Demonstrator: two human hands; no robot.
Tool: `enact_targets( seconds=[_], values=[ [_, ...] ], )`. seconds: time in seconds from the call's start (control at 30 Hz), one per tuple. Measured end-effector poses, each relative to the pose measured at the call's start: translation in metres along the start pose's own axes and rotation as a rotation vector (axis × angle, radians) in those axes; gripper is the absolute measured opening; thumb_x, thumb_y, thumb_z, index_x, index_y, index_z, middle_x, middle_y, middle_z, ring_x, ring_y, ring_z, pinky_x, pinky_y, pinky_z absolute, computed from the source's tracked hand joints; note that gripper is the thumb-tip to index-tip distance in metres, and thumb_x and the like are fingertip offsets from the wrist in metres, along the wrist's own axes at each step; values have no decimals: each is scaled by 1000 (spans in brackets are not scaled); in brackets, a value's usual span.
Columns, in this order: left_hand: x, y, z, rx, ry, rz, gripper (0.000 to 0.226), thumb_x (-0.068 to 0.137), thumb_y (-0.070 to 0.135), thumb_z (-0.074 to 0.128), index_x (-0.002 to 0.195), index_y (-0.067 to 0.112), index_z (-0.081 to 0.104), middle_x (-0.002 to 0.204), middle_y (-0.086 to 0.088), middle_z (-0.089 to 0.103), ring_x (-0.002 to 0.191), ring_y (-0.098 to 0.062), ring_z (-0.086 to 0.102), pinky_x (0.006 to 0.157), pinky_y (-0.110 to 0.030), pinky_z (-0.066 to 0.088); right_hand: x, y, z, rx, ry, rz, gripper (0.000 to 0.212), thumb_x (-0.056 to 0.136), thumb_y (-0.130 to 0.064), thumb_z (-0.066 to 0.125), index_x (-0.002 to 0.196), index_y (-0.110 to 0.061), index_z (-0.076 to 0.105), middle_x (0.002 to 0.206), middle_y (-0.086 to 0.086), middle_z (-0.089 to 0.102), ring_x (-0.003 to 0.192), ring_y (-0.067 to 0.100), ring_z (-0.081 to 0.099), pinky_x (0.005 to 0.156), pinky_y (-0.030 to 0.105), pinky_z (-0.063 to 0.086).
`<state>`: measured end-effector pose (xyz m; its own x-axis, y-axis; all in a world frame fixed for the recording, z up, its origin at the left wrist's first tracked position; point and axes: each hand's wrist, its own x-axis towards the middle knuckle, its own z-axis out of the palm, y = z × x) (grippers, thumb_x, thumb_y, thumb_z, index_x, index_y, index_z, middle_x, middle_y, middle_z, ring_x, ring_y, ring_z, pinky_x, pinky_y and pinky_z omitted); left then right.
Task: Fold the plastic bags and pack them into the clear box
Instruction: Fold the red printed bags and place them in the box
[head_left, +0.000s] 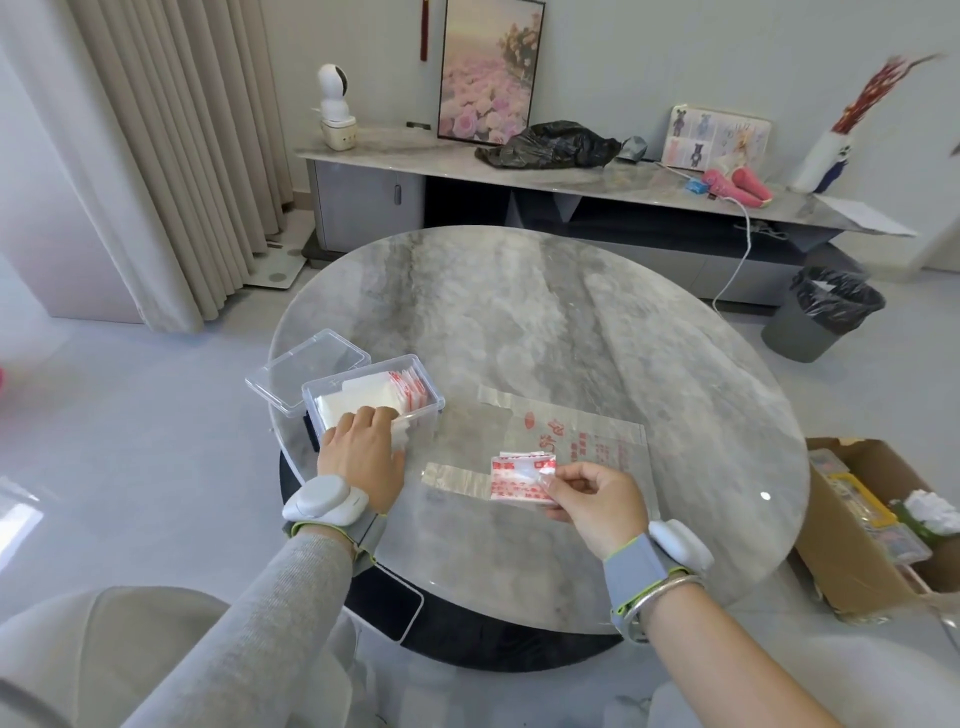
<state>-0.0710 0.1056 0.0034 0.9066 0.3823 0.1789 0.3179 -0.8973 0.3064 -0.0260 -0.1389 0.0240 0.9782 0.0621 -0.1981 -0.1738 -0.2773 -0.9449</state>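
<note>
From where I stand, nothing reads outright. The flat clear plastic bag (571, 431) lying on the round grey marble table (519, 312) carries red print: a round seal-like mark, large characters below it and columns of small ones, all too blurred to make out. The small folded clear bag (519, 480) pinched in the right hand (597, 501) shows rows of red characters, equally unreadable. Red print also edges the folded bags (408, 389) standing in the clear plastic box (423, 415).
</note>
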Motion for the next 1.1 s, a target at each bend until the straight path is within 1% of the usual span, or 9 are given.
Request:
enact_targets(
  seconds=[0.23,0.37,0.43,0.5,0.63,0.7,0.77,0.83,1.1],
  values=[
    [-16,15,-19,-34,-118,2,24,95,46,45,101,30,62,99,10,67,94,-18,63,75,-30,50,-4,-15,13,30,-41,-53,20,81,3,71,69,-13,65,70,10,64,60,20,63,50,18,54],
    [-16,15,-24,-30,-41,12,30,98,41,41,95,23,65,97,7,66,97,-20,59,73,-31,47,2,-24,26,-6,-43,-95,22,81,-2,73,67,-18,65,70,7,65,61,19,63,59,28,58],
    [-15,13,-24,-88,-48,52,24,97,31,45,104,24,67,105,6,65,106,-19,55,80,-31,45,15,-33,33,-132,0,-220,23,79,-12,77,64,-25,65,66,-3,65,63,17,64,61,32,55],
    [-16,13,-23,-103,-132,106,27,95,23,46,114,28,66,117,7,62,115,-19,50,91,-31,42,27,-52,39,-339,-3,-408,19,78,-19,77,67,-29,65,64,-12,63,65,13,63,61,23,48],
    [-15,11,-20,-19,-223,169,44,89,11,42,122,31,63,130,11,55,119,-17,45,95,-27,36,49,-82,60,-756,-171,-863,4,78,-22,76,80,-23,73,78,-6,61,82,15,58,66,30,49],
    [-15,8,-21,-2,-242,179,48,88,8,41,124,31,62,132,13,53,119,-16,43,96,-27,35,57,-86,71,-875,-237,-1068,11,71,-18,79,76,-25,73,76,-5,60,85,12,51,57,30,50],
    [-15,7,-23,23,-253,174,49,87,8,41,124,32,62,132,13,52,120,-16,42,97,-28,35,62,-91,78,-968,-341,-1229,16,62,-17,83,68,-26,72,69,-5,59,80,10,45,50,20,41],
    [-15,4,-24,40,-260,148,48,88,9,41,123,32,63,131,13,53,120,-16,43,97,-28,35,64,-99,85,-1080,-442,-1336,21,55,-19,88,62,-28,70,65,-6,57,74,10,46,48,15,34],
    [-14,2,-24,54,-317,68,46,89,13,44,130,31,57,132,8,53,123,-17,44,96,-29,39,64,-111,99,-1389,-638,-1573,31,48,-18,91,52,-27,61,57,-10,54,60,15,56,45,19,39]
  ],
)
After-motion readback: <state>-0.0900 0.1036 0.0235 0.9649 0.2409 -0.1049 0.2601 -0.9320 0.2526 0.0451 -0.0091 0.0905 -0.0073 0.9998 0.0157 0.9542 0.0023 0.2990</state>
